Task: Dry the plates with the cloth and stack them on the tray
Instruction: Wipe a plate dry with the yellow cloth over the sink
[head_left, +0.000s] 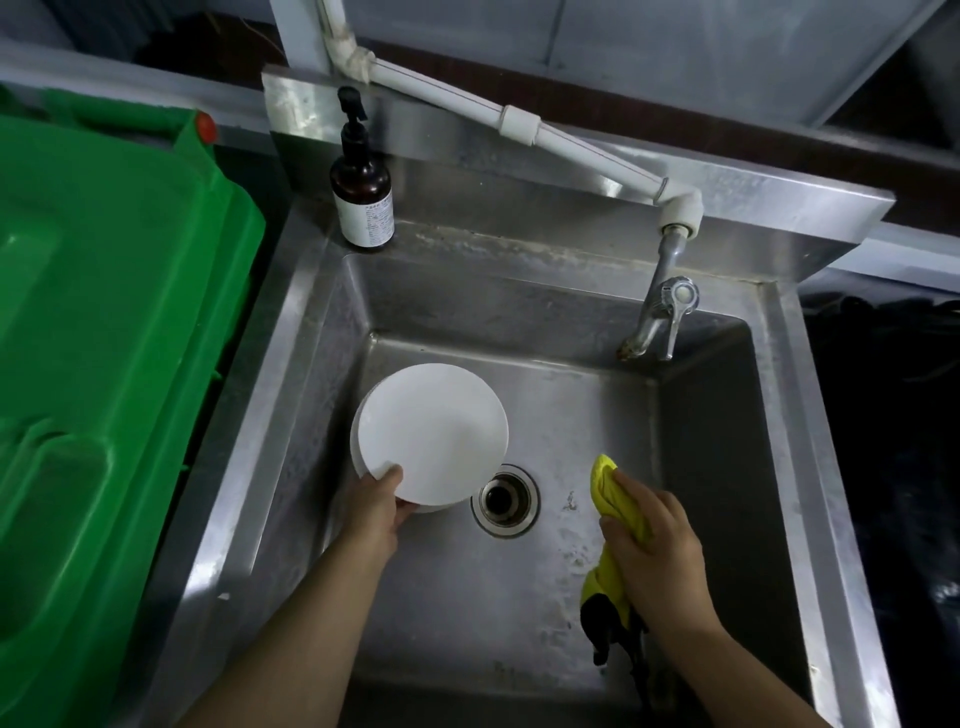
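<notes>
Steel sink (810, 415): one deep basin, walls and floor dull and water-marked, rim running along all four sides.
Bin (104, 364): green plastic, lid down, standing against the sink's left rim.
Pipe (519, 124): white, runs from the upper left down to an elbow at the sink's back right.
Tap (662, 317): metal, hangs from that elbow, spout over the basin's back right corner.
Plates (431, 431): white, round, on the left of the basin floor; top plate tilted, near edge lifted; the rim of at least one more shows under it at the left and lower edge. Count below the top one cannot be told.
Left hand (376, 506): reaches in from below, thumb over the top plate's near rim, fingers curled under the edge; it grips that plate.
Right hand (652, 540): at the right of the basin, fingers curled round the cloth, holding it bunched; apart from the plates.
Cloth (618, 499): yellow, one end sticks out above the fingers, the other hangs below the palm with a dark part at the bottom.
Bottle (362, 192): brown, black pump, white label, upright on the back left corner of the sink's ledge.
Drain (505, 500): round metal ring, open, in the basin floor just right of the plates, between the two hands.
</notes>
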